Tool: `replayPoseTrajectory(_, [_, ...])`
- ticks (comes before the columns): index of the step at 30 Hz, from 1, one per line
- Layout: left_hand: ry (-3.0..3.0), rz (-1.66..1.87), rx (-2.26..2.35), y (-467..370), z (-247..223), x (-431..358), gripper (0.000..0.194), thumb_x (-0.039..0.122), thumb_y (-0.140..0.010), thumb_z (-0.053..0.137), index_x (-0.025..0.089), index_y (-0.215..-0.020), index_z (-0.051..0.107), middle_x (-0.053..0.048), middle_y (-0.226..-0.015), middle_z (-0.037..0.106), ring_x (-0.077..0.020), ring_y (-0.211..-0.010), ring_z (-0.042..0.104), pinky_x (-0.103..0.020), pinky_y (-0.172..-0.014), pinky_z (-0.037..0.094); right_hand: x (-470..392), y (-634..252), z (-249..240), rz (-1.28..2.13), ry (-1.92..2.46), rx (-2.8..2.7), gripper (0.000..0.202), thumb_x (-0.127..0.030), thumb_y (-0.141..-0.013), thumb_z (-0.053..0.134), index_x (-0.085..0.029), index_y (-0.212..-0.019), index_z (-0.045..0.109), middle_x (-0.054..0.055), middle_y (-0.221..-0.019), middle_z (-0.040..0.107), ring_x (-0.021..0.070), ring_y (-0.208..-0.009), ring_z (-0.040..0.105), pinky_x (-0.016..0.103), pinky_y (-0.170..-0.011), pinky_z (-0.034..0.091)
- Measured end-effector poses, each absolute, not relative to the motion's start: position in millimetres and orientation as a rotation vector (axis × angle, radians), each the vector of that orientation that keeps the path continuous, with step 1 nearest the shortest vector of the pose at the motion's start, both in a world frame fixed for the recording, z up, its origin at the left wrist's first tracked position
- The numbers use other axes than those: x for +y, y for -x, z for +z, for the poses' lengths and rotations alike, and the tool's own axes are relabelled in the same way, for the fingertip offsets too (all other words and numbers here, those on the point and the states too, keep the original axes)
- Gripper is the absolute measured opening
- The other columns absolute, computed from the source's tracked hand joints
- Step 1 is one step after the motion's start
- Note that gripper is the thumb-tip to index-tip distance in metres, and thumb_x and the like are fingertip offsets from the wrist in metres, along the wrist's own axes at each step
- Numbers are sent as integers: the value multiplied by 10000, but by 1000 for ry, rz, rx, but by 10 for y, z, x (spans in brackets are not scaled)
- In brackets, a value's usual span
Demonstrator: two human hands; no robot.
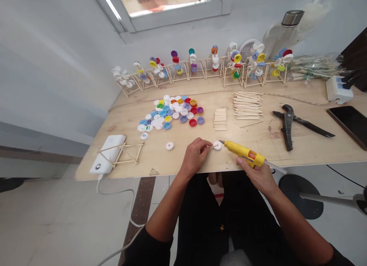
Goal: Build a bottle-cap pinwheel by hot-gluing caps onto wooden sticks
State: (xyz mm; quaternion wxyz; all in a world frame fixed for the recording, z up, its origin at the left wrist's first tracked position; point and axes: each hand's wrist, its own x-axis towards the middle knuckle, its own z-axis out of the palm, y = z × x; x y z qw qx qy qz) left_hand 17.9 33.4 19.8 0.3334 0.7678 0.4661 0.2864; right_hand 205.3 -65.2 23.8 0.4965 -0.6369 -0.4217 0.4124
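Near the table's front edge, my left hand (197, 155) pinches a short wooden stick (211, 146) whose far end meets a white bottle cap (217, 145). My right hand (260, 175) is wrapped around a yellow hot glue gun (243, 152), with a clear glue stick (275, 166) poking out of its back. The gun's nozzle points left and sits just beside the cap; whether it touches cannot be made out. Another white cap (169, 146), with a dark spot in its middle, lies to the left of my left hand.
Loose coloured caps (172, 113) lie in a heap behind, beside short sticks (220, 119) and longer sticks (248, 105). Stick frames with cap wheels (193, 63) line the wall. Black-handled cutters (289, 124) and a phone (349, 124) lie right; a stick frame (126, 153) leans over a white power bank (107, 154) left.
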Motion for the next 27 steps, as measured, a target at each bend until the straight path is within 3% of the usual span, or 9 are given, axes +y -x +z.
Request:
replayPoseTrajectory(10, [-2048,736,1225,-188,214,322,252,49,-759,501,197,-852,683,-6,-758,561,-116,-666,537,-239,-641,433,-652,-2056,231,1030,1520,-993,339,-455,-722,674,-164,-894,652,50,-837,695,195,-762,657,300,-688,542])
replayPoseTrajectory(27, [-2135,742,1230,-204,210,286,261,39,-789,486,201,-884,666,-11,-822,578,-123,-716,565,-242,-681,463,-657,-2049,252,1010,1570,-1020,387,-517,-743,631,-163,-899,648,52,-842,691,196,-776,652,292,-700,530])
